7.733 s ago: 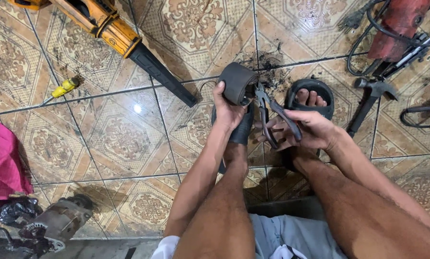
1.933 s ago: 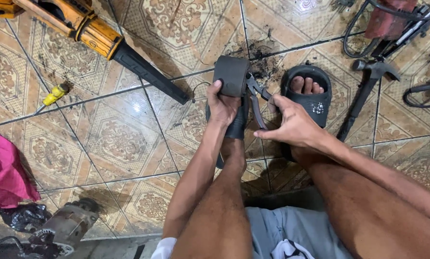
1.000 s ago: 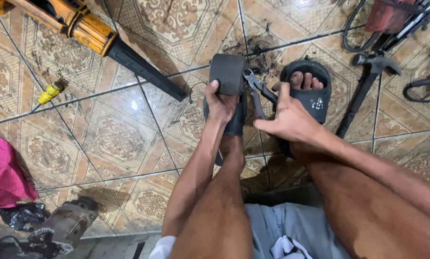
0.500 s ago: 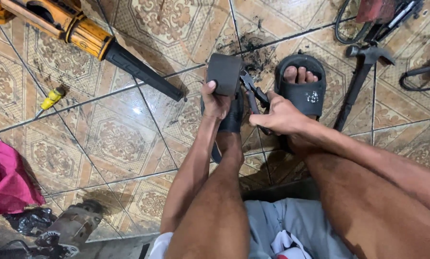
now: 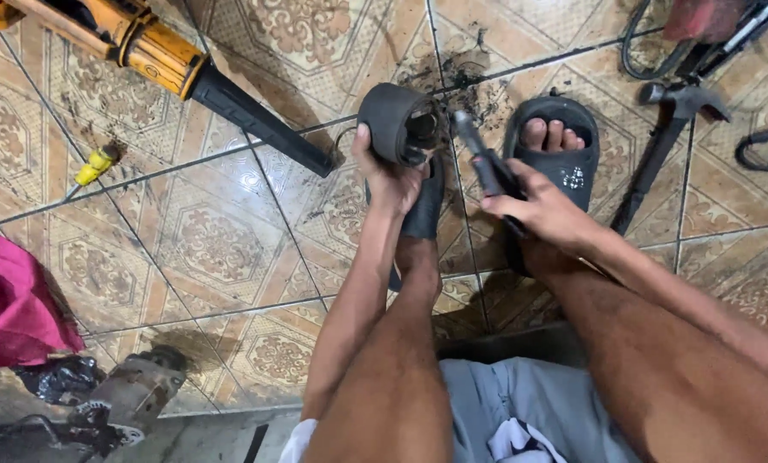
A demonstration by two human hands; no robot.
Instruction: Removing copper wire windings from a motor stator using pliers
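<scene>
My left hand [image 5: 390, 174] grips a black cylindrical part [image 5: 393, 122] and holds it above my left foot, its open end turned to the right. My right hand [image 5: 540, 208] is closed on the black handles of pliers [image 5: 481, 161], whose tip points up toward the part's open end. Both my feet wear black slide sandals [image 5: 567, 150]; the right one shows toes beside the pliers. The pliers' jaws are blurred against the dirt.
A yellow and black power tool [image 5: 174, 70] lies across the tiled floor at upper left, a small yellow screwdriver [image 5: 93, 165] beside it. A hammer [image 5: 669, 135] and cables [image 5: 650, 51] lie at the right. Pink cloth [image 5: 11, 304] and a grey motor part [image 5: 127, 394] sit at lower left.
The right hand has shifted its grip on the pliers and pulled slightly right, away from the black part. The left hand has turned the part so its open end faces right.
</scene>
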